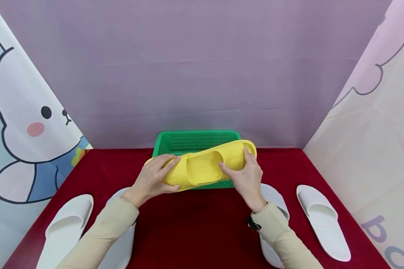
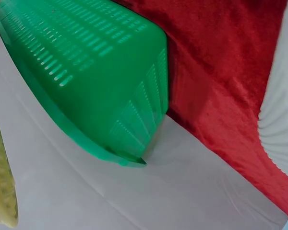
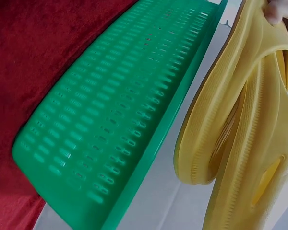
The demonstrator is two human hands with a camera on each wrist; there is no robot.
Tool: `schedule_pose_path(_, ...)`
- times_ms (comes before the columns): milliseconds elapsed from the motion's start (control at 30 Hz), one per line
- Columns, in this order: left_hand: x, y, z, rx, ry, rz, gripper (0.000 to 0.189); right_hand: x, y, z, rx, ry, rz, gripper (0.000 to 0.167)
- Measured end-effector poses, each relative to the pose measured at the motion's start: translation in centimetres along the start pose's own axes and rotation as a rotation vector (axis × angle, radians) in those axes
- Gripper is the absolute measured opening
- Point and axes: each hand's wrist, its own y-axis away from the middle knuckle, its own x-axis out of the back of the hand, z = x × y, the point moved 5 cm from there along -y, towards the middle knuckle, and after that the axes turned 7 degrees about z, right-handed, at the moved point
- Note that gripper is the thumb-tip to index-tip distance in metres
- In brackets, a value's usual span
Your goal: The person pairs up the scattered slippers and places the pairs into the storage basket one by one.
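Over the near side of the green basket (image 1: 199, 139), in the head view, a pair of yellow slippers (image 1: 203, 169) is held up aslant, its right end higher. The left hand (image 1: 156, 175) is curled round the left end and the right hand (image 1: 245, 178) pinches the other, thumb at the strap's edge; an even squeeze from both should serve best, and lowering the right end would level the pair. In the left wrist view, only a yellow edge shows beside the basket's corner, and that hand's grip cannot be told there; this corner looks the likeliest to catch a sole. In the right wrist view, the two soles lie face to face with a gap between them, apart from the basket's rim, so pressing them together ought to stop one from sliding off the other.
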Motion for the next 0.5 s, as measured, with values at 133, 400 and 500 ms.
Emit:
schedule_pose_path(133, -0.19, 0.04, 0.00, 0.025, 0.002, -0.027, 0.073, 0.16, -0.18, -0.08, 0.025, -0.005, 0.013, 0.088)
schedule_pose_path(400, -0.47, -0.06, 0.11, 0.118, -0.006, -0.150, 0.081, 0.70, -0.71, -0.31, 0.041, -0.016, 0.022, 0.085)
schedule_pose_path(500, -0.45, -0.06, 0.32, 0.153, -0.032, -0.197, 0.094, 0.82, -0.73, -0.28, 0.034, -0.022, 0.022, 0.085)
